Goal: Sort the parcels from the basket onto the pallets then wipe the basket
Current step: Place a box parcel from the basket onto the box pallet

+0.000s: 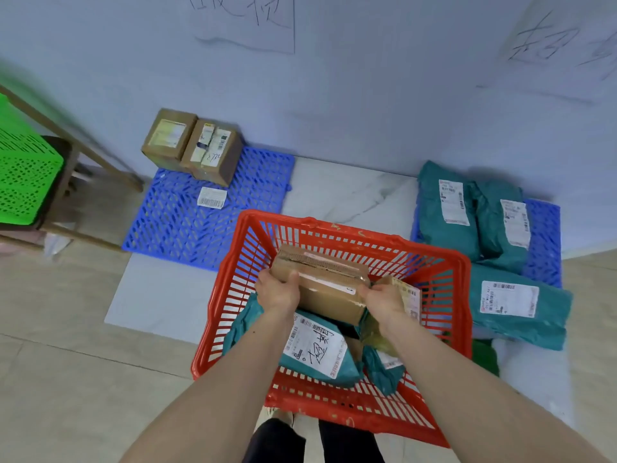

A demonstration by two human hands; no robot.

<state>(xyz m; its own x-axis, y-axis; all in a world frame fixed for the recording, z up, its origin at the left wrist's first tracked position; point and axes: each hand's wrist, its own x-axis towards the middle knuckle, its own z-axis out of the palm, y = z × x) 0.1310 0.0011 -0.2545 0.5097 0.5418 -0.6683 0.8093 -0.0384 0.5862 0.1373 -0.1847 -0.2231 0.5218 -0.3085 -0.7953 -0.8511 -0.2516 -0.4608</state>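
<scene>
A red plastic basket (350, 235) stands on the floor in front of me. Over it I hold a brown cardboard box (329, 282) with both hands: my left hand (278, 290) grips its left end and my right hand (384, 300) grips its right end. Teal mailer bags (317, 349) with white labels and another cardboard parcel (405, 295) lie inside the basket. The left blue pallet (187, 222) carries two cardboard boxes (193, 145) against the wall. The right blue pallet (544, 235) carries three teal mailer bags (467, 215).
A loose white label (212, 197) lies on the left pallet. A green perforated crate (23, 175) sits in a wooden frame (83, 152) at the far left. Handwritten paper sheets (253, 21) hang on the wall. White marble tiles (350, 188) lie between the pallets.
</scene>
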